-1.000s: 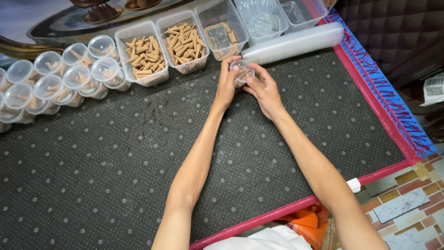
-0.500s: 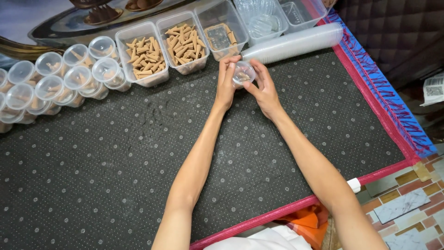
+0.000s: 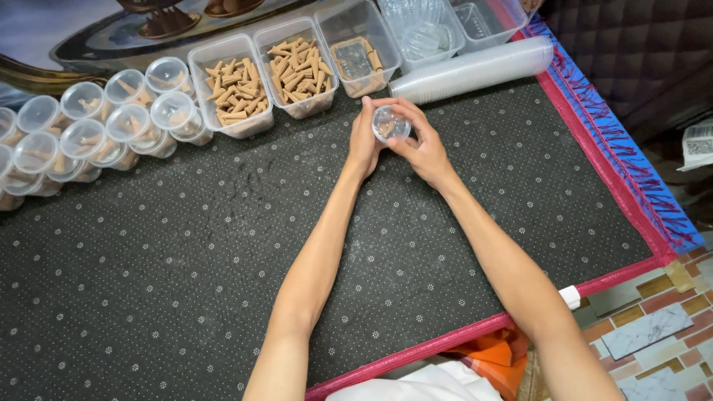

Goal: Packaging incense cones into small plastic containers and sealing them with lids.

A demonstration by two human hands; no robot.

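Far left: cluster of small round clear lidded cups [image 3: 89, 134], packed w/ tan pieces, touching each other on the dark dotted mat [image 3: 148, 282]. Next, two clear rect. tubs of tan cone sticks [image 3: 232, 89] & [image 3: 297, 68], side by side. Then a third tub [image 3: 356, 56], only partly filled. Centre: left hand [image 3: 364, 141] & right hand [image 3: 423, 145] both grasping one small round clear cup [image 3: 389, 122], fingers wrapped round its sides, cup lifted just above the mat, near the tubs; some tan bits seen inside, lid state can't tell. Right of that: long stack of clear cups lying on its side [image 3: 475, 68], w/ more clear tubs [image 3: 423, 30] behind. Far right: red-and-blue mat border [image 3: 631, 178], tiled floor [image 3: 653, 327].
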